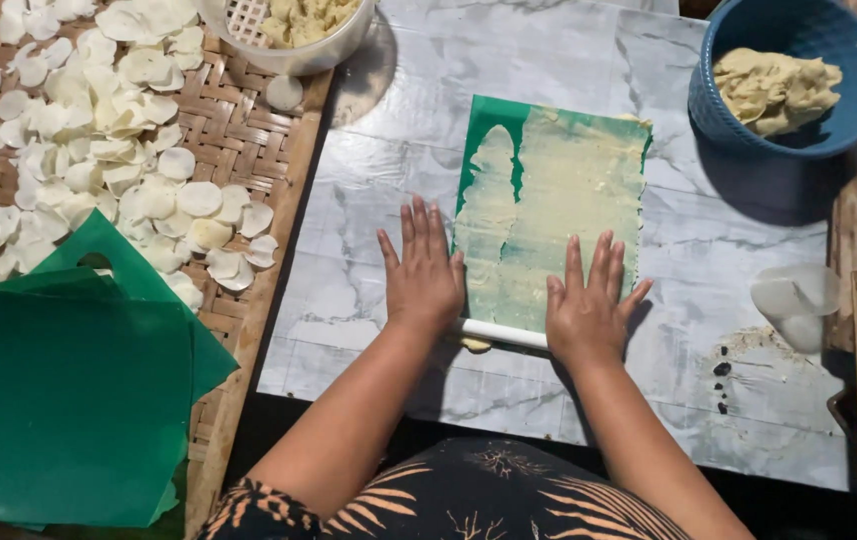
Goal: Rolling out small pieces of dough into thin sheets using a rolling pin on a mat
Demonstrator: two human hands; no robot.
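Under both palms, rolling pin (502, 333) lying crosswise

Blue basket (854, 120) sitting top right, holding a dough lump (775, 90). White bowl (299, 55) of dough resting at top, overlapping the woven mat (239, 130). Pale round discs (109, 130) lying scattered across the mat. Green plastic sheets (69, 400) lying stacked bottom left.
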